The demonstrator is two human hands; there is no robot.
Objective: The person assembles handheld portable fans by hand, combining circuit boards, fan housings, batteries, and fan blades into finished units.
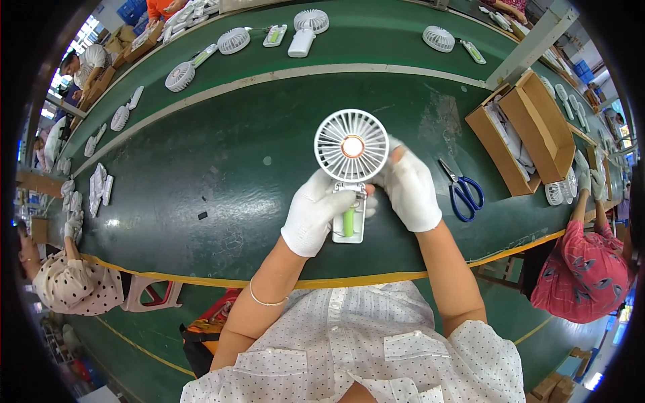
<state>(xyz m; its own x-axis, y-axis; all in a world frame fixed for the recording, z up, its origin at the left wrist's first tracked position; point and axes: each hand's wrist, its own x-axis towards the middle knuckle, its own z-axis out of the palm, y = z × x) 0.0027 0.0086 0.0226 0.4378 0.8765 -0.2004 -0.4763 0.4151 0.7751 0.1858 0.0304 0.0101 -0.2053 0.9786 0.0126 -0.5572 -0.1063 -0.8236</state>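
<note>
My left hand [313, 215] is clamping the fan [351, 169] left of the scissors [459, 180]; whether my right hand [411, 191] is gripping, I cannot tell. Head [353, 146] is sitting attached; handle [348, 239], seemingly unfinished, is exposing its cell [349, 223].

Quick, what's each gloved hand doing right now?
Left hand: closed on the white fan, at its handle.
Right hand: beside the fan, fingers partly hidden; whether it grips cannot be told.

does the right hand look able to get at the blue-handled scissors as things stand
Probably yes: the blue-handled scissors lie close beside the right hand, with no object visible between them.
</note>
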